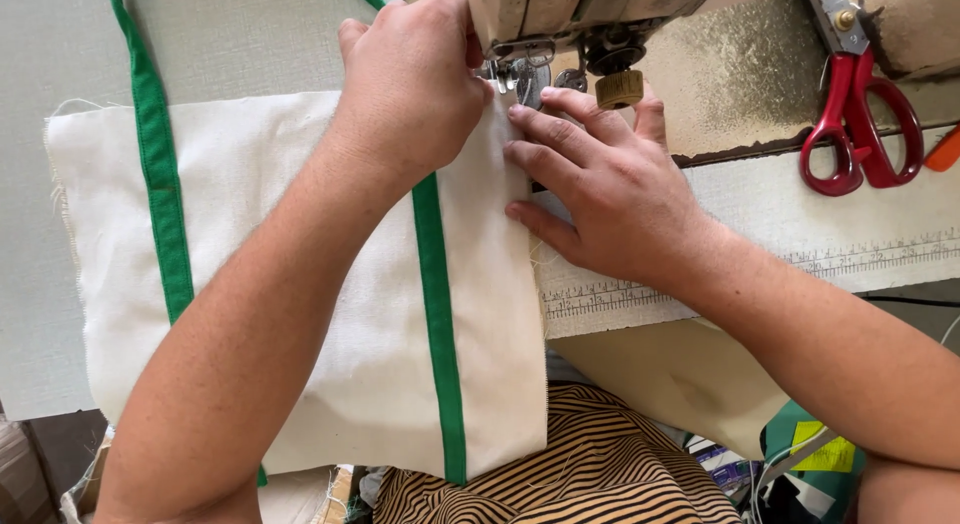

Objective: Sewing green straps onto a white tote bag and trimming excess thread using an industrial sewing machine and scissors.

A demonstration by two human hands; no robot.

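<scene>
- Striped black-and-tan cloth [590,474] lies nearest me, at the lower edge.
- Cream fabric panel [250,234] with green tape strips [435,324] lies flat on the bench [60,184].
- My left hand [410,84], grip clenched, pinches the panel's top edge by the sewing machine's presser foot [520,79].
- My right hand [600,189], grip released, presses flat fingers on the panel's right edge.
- Red scissors [860,124] rest far right.

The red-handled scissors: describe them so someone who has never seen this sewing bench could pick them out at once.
Start at the sewing machine at the top, where both hands press the cream fabric. Look right along the worn machine bed to the top right corner. The scissors lie there closed, blades pointing up; their glossy red loop handles are the only red thing, just beside an orange object at the frame's edge.
</scene>
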